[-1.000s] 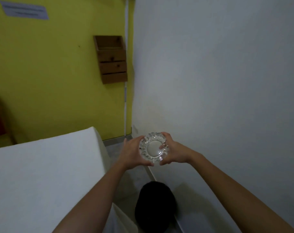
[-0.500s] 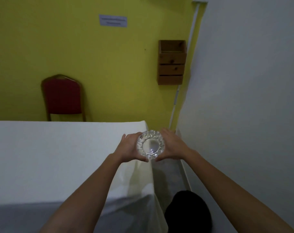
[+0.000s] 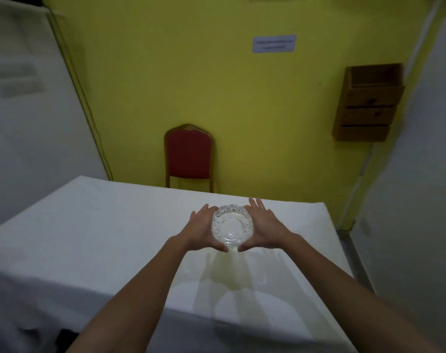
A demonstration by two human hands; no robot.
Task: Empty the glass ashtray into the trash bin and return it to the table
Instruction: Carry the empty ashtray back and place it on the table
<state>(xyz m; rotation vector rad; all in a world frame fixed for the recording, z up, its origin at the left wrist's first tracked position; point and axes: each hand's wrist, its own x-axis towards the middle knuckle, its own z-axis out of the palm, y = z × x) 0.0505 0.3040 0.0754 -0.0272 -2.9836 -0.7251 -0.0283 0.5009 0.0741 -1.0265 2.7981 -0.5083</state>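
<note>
The round cut-glass ashtray [image 3: 231, 228] is upright, its bowl looking empty, held over the white-clothed table [image 3: 89, 240] right of the middle. My left hand [image 3: 201, 231] cups its left side and my right hand [image 3: 262, 229] cups its right side, thumbs nearly meeting under the near rim. The hands' shadow falls on the cloth just below, so the ashtray is slightly above the cloth or just touching it; I cannot tell which. The trash bin is out of view.
A red padded chair [image 3: 189, 156] stands behind the table against the yellow wall. A wooden drawer box [image 3: 368, 103] hangs on that wall at the right. A white wall closes the right side, with a narrow floor gap [image 3: 354, 256] beside the table.
My view has swung left from the corner and the black bin to the table. Both hands have carried the ashtray from beside the table's edge to above the cloth.
</note>
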